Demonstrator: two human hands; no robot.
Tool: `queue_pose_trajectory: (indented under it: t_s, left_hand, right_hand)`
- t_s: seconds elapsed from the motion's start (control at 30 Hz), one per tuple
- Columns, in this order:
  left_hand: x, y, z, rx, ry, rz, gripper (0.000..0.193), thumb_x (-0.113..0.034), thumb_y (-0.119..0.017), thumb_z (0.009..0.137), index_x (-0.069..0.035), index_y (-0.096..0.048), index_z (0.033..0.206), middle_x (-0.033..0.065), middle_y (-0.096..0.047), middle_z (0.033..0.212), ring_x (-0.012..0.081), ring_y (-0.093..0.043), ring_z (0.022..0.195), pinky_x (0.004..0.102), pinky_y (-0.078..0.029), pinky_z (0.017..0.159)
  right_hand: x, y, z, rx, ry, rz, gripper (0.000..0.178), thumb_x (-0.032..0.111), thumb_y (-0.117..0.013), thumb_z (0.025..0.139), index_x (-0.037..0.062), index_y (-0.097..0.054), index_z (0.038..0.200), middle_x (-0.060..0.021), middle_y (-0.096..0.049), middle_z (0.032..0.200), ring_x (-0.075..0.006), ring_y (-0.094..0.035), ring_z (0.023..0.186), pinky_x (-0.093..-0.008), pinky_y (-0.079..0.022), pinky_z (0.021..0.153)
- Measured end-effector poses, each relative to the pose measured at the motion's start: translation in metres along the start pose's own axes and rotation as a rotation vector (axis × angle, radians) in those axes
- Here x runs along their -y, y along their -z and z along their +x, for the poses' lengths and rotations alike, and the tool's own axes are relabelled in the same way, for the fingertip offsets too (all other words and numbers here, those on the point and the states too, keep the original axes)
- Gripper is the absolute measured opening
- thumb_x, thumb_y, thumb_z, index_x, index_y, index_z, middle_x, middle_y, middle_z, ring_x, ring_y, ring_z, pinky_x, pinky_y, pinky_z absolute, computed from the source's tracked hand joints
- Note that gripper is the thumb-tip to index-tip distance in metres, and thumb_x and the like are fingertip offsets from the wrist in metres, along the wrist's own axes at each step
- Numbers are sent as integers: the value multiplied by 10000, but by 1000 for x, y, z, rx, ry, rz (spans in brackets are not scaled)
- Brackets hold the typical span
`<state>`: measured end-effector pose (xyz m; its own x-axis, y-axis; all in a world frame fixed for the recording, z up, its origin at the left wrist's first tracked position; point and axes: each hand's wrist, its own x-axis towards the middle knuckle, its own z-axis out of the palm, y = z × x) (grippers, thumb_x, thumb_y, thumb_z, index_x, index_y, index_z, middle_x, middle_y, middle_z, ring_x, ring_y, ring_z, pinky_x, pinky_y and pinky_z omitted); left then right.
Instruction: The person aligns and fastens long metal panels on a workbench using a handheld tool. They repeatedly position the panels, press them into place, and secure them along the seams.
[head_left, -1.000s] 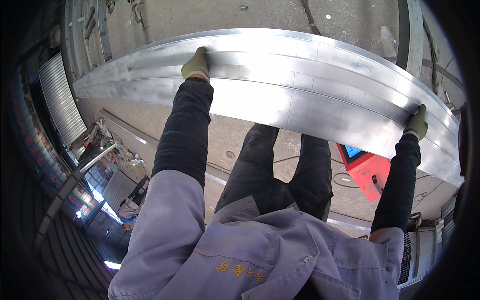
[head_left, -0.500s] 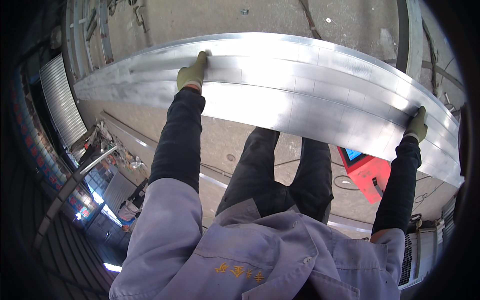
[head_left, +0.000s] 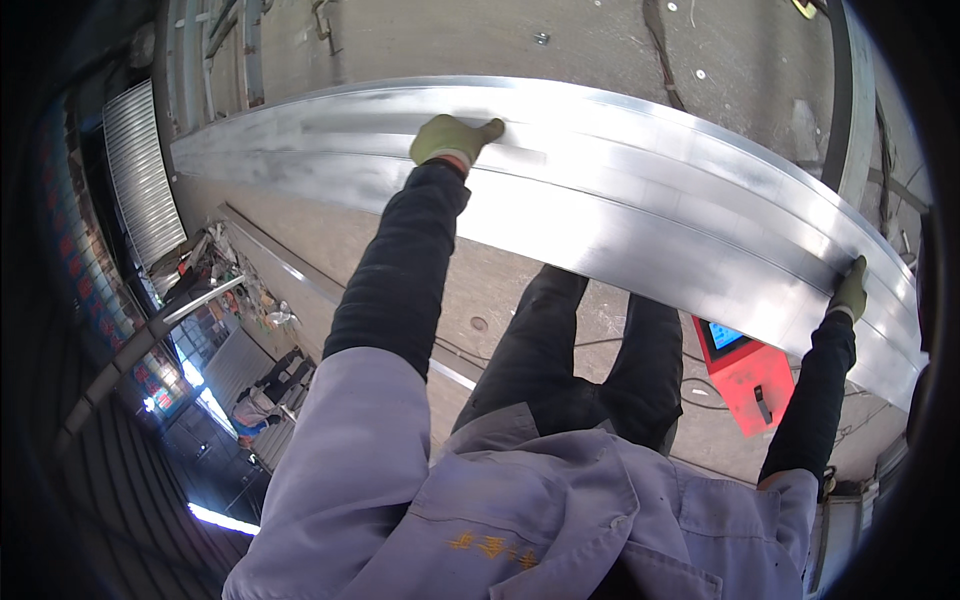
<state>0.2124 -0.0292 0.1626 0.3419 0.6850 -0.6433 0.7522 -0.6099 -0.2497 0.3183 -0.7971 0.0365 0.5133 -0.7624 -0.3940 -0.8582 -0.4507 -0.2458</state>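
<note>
A long, shiny metal sheet (head_left: 600, 215) with lengthwise folds stretches across in front of me and hides my lower legs. My left hand (head_left: 443, 138), in a pale green glove, is closed on a raised fold left of the sheet's middle. Its thumb points right; its fingertips are hidden. Near the sheet's right end, my right hand (head_left: 850, 292), gloved the same way, grips another fold with its thumb pointing up. Its other fingers are mostly out of sight.
A red box with a screen (head_left: 752, 385) stands on the floor by my right arm, partly behind the sheet. Metal bars (head_left: 250, 55) lie at the far left, and a dark rail (head_left: 850, 110) at the far right. Scrap (head_left: 225, 265) is heaped at the left.
The view has shifted, so most things appear farther right and lower. My left hand has moved right along the sheet, its thumb turning from upward to rightward. My right hand keeps its place.
</note>
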Motion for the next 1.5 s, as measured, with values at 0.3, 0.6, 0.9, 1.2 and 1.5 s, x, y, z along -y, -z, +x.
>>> queue_pose_trajectory:
  t_s: [0.3,0.6,0.9,1.2,1.5]
  left_hand:
    - [-10,7,-2,100,-2,-27,816,-787,-732,801,-32,-798,1106,188,-790,1081,341,-768,1038,415,-576,897]
    - [-1,-1,4,18,33,30,766,-786,-731,816,-57,-804,1041,147,-799,1017,316,-781,982,407,-597,846]
    - [-10,9,5,148,41,41,925,-832,-730,785,-36,-734,1257,141,-710,1242,274,-697,1131,374,-585,863]
    - [-13,14,6,177,24,70,1016,-811,-751,786,20,-655,1362,162,-686,1280,263,-681,1133,362,-558,890]
    - [-14,10,11,178,47,66,1204,-817,-755,774,94,-483,1513,232,-617,1423,293,-690,1184,374,-558,917]
  right_hand:
    - [-31,24,-78,332,75,762,351,308,-535,1084,77,-661,1316,-51,-706,1124,-127,-594,782,-253,-469,599]
    - [215,-94,-436,959,761,447,330,214,-645,1045,32,-746,1301,-49,-734,1249,-151,-625,1071,-289,-478,1017]
    - [269,-197,-526,855,681,292,399,387,-726,959,47,-791,1159,-97,-788,939,-178,-723,827,-307,-554,790]
    - [266,-214,-531,829,710,203,402,391,-715,972,43,-790,1158,-92,-783,912,-180,-716,840,-318,-547,795]
    - [274,-216,-527,934,865,144,353,327,-697,999,55,-772,1212,-103,-791,981,-195,-731,884,-327,-558,829]
